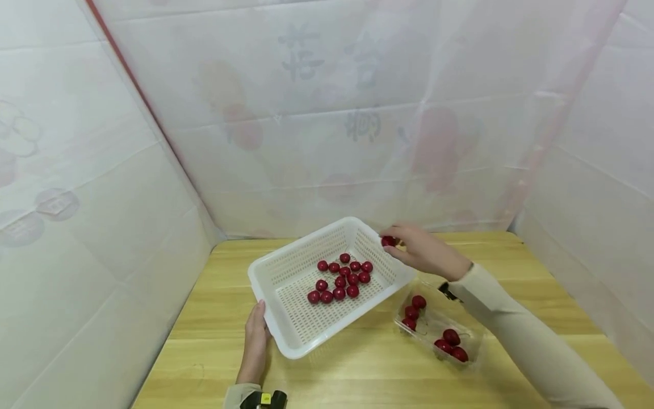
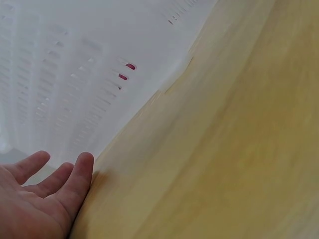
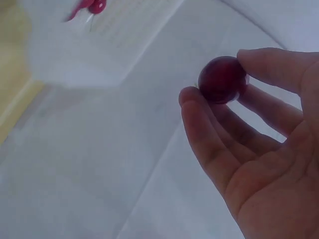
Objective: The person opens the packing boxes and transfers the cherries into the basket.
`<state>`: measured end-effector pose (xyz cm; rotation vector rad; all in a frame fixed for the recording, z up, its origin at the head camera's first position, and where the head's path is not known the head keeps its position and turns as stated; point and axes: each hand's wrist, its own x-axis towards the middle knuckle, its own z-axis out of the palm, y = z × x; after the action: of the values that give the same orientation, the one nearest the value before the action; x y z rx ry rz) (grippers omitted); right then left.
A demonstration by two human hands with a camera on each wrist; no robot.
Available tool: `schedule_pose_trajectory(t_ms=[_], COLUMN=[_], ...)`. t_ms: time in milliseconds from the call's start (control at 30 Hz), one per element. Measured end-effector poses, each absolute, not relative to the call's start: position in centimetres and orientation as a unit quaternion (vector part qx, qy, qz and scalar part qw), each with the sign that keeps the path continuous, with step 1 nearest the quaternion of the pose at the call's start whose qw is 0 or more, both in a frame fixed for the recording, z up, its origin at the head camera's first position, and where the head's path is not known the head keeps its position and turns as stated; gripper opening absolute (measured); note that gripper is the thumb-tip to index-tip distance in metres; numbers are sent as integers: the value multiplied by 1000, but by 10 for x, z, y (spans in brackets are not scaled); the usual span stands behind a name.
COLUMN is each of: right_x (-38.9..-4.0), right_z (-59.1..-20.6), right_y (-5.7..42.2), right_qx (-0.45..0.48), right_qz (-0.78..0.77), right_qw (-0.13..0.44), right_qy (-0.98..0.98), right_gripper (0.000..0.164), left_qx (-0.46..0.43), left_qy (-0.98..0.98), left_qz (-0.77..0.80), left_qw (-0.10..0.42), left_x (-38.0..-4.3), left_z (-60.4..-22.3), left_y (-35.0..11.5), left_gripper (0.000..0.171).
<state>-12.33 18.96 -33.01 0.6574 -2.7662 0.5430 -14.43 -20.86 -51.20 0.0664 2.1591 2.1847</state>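
A white perforated plastic basket (image 1: 286, 318) stands at an angle on the table with several red cherries (image 1: 339, 293) inside. My left hand (image 1: 254, 341) is at the basket's left end, a fingertip at the rim. In the left wrist view, its fingers (image 2: 83, 167) extend loosely beside the basket's outer wall (image 2: 107, 94). My right hand (image 1: 426, 250) is at the far right corner of the basket, pinching one dark red cherry (image 3: 222, 79) between thumb and fingertips. Below the right forearm, a clear plastic box (image 1: 434, 325) holds several more cherries (image 1: 451, 337).
The wooden table (image 1: 378, 363) is bounded by white sheet walls (image 1: 317, 170) at the back and both sides. Beyond the right hand, the back sheet is close. The right sleeve (image 1: 521, 335) passes over the table's right part beside the clear box.
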Motion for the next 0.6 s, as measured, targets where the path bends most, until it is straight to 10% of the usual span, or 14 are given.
schedule_pose_trajectory(t_ms=[600], right_x=[-243], right_z=[-385], right_y=[69], right_qx=[258], right_qz=[51], right_qw=[-84], right_qy=[-961], right_gripper=[24], left_qx=[34], left_qy=[690], left_qz=[722], left_qw=[26], left_x=[-149], left_z=[-520], left_y=[-207], left_gripper=[68])
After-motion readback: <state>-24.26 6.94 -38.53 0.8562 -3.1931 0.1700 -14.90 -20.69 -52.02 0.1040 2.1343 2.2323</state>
